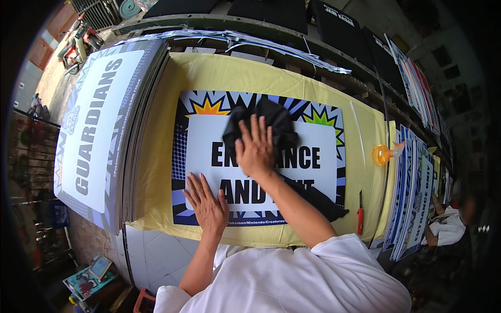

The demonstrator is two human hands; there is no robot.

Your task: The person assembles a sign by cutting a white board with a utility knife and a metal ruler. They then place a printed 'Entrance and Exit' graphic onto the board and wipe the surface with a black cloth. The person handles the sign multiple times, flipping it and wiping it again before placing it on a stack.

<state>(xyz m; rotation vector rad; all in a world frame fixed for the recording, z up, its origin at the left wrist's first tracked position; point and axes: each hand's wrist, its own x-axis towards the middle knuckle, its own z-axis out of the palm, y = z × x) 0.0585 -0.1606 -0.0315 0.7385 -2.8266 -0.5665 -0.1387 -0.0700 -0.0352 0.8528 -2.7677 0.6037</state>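
where right hand [255,150] touches crumpled cloth [284,130], flat rectangular sign [241,183]

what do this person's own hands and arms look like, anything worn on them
The left hand and right hand are bare, with no gloves; no ring, watch or bracelet shows on either. Both forearms are uncovered too. Above them come the loose short sleeves of a plain white shirt, with no marking visible on the cloth.
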